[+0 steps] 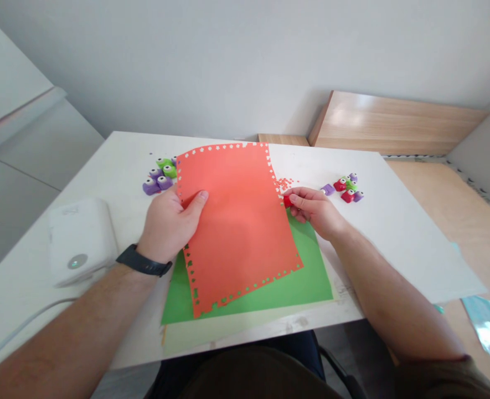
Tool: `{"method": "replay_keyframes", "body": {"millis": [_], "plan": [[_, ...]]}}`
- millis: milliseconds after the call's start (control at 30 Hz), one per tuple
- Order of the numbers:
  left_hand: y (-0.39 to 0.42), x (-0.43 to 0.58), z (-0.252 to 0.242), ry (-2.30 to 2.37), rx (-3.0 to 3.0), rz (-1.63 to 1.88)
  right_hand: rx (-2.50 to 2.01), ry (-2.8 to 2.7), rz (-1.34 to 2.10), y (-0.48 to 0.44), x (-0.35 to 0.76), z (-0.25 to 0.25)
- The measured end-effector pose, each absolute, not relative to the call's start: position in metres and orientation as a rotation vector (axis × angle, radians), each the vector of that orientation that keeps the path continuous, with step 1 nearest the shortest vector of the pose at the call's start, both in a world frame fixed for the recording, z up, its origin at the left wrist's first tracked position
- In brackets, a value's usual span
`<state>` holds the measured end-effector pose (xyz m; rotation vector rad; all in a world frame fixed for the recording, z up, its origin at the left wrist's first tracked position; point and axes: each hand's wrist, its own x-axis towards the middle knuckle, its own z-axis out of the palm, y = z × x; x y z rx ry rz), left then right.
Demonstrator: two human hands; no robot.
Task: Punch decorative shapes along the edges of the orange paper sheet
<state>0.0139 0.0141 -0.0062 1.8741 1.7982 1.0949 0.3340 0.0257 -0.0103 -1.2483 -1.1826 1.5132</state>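
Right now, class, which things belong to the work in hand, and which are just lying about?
In hand: red sheet, held by left hand; small red punch, in right hand.
Lying about: green sheet, left punch pile, right punch pile, white device, red scraps.

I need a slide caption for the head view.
Left hand holds a red sheet with punched edges; right hand grips a red punch at its right edge.

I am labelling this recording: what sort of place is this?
Probably a craft table: the left hand holds an orange paper sheet with punched edges, the right hand a red paper punch; more coloured punches lie nearby.
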Motion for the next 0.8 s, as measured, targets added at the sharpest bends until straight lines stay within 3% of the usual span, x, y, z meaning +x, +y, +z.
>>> {"method": "replay_keyframes", "body": {"millis": [800], "plan": [[0.0124,0.0129,-0.0014,1.769,1.863,1.061,-1.136,-1.1,1.514,0.0249,0.3354,-0.007]]}}
